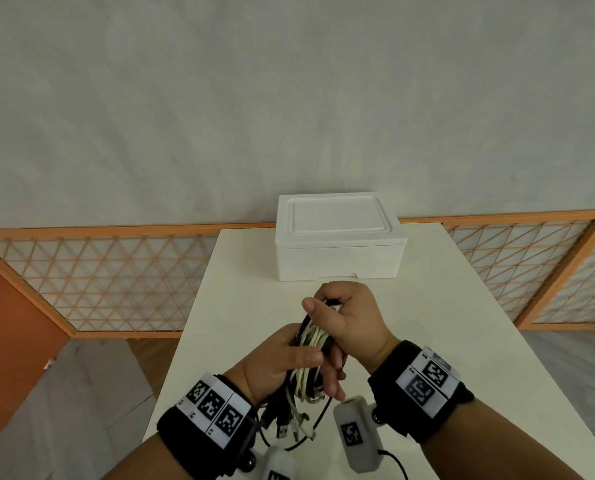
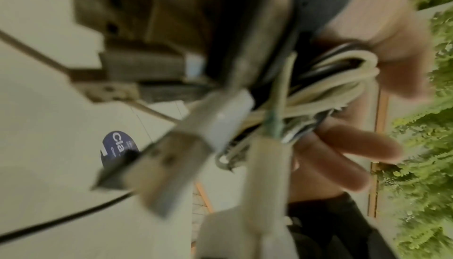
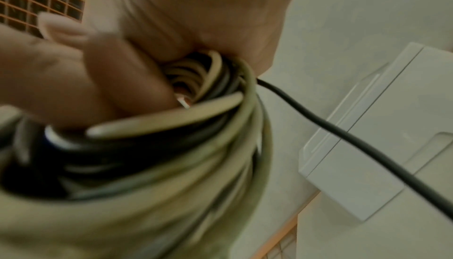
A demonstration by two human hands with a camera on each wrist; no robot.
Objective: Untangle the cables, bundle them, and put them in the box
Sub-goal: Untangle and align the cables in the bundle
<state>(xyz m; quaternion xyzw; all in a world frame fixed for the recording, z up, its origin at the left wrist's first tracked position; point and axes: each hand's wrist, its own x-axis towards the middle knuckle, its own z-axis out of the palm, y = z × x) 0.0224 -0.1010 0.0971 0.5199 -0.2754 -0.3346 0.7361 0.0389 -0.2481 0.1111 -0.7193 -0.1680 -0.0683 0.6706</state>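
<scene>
A bundle of white and black cables (image 1: 312,344) is held above the table, folded into loops. My left hand (image 1: 282,362) grips the bundle's lower half, with several USB plugs (image 1: 291,427) hanging below it. My right hand (image 1: 344,317) curls round the bundle's upper end. The left wrist view shows blurred plugs (image 2: 166,162) close up and the looped cables (image 2: 338,81) in the fingers. In the right wrist view the coiled cables (image 3: 191,147) fill the palm. The white foam box (image 1: 337,251) stands shut with its lid on, beyond the hands; the box (image 3: 367,156) also shows in the right wrist view.
The white table (image 1: 445,341) runs forward to the box, with bare surface on both sides of the hands. An orange lattice fence (image 1: 98,282) stands behind the table's left and right. A black wrist-camera cable (image 3: 355,143) crosses in front of the box.
</scene>
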